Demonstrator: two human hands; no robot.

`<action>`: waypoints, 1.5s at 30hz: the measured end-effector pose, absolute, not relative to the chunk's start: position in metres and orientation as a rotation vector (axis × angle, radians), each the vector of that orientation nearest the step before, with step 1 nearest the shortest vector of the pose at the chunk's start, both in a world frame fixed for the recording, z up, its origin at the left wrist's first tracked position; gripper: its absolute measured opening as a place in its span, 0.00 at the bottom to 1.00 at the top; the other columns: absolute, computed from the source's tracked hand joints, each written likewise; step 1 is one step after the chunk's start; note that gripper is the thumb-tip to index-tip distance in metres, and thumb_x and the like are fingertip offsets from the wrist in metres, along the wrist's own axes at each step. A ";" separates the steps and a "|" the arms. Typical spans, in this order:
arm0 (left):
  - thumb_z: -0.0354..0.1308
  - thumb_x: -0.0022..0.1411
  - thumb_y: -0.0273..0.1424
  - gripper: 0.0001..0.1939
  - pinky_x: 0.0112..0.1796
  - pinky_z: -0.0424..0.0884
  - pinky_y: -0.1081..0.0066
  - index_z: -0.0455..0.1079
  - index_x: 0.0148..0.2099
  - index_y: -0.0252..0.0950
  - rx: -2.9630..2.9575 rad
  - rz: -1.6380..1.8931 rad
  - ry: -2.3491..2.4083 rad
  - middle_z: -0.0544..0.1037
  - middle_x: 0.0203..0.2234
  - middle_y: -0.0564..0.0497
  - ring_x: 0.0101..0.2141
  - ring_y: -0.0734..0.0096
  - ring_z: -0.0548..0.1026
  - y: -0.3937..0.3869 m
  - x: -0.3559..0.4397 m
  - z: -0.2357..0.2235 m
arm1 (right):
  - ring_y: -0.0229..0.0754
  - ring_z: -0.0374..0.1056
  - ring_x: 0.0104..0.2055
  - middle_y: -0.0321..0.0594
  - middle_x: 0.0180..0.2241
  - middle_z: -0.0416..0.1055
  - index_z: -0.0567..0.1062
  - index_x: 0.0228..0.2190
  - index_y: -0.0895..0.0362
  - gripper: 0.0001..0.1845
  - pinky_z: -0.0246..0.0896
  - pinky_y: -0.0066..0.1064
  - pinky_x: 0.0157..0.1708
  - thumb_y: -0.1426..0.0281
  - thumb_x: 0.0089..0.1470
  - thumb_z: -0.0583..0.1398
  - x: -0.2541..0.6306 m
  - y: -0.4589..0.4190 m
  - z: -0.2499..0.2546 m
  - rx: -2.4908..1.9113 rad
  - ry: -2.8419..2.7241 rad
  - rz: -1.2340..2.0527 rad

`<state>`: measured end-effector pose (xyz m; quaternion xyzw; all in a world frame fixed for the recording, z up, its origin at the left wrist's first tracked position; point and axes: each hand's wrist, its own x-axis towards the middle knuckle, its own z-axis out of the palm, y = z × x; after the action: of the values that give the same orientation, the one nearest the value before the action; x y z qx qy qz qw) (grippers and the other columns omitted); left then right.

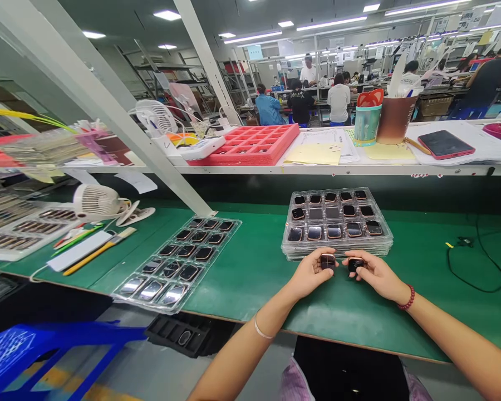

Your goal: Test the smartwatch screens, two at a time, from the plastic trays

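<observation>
Through the head camera I have both hands over the green desk (250, 284), just in front of a stack of clear moulded plastic trays (288, 248). My left hand (311, 273) has its grip pinched on a small glossy black rounded-square case (328, 261), held between thumb and fingertips with its flat face up. As far as I can tell, its longer side runs away from me. My right hand (376, 275) pinches a second black case (355, 264) just beside the first, not touching it. That one is tilted, its long side lying more crosswise. The square pockets of the stacked trays hold similar cases, their faces glinting. A single flat clear tray (214, 262) lies on the desk to the left, its pockets filled the same way. Behind them, on the white shelf (359, 170), sit a red foam tray (250, 145) with square cells and a copper-coloured cup (394, 120). A small white fan (96, 201) stands at far left on the desk.
</observation>
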<state>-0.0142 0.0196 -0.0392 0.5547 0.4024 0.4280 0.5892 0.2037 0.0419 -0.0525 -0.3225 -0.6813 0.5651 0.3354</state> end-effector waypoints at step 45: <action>0.57 0.51 0.25 0.19 0.34 0.67 0.70 0.64 0.47 0.32 1.273 0.981 0.959 0.74 0.31 0.48 0.32 0.72 0.71 0.020 -0.012 -0.039 | 0.40 0.71 0.38 0.45 0.45 0.71 0.65 0.50 0.54 0.23 0.68 0.35 0.37 0.77 0.51 0.54 0.203 0.041 -0.048 -0.824 -1.754 1.490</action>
<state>-0.0120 0.0204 -0.0391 0.5474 0.4126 0.4221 0.5932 0.2027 0.0409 -0.0483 -0.3168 -0.6744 0.5729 0.3414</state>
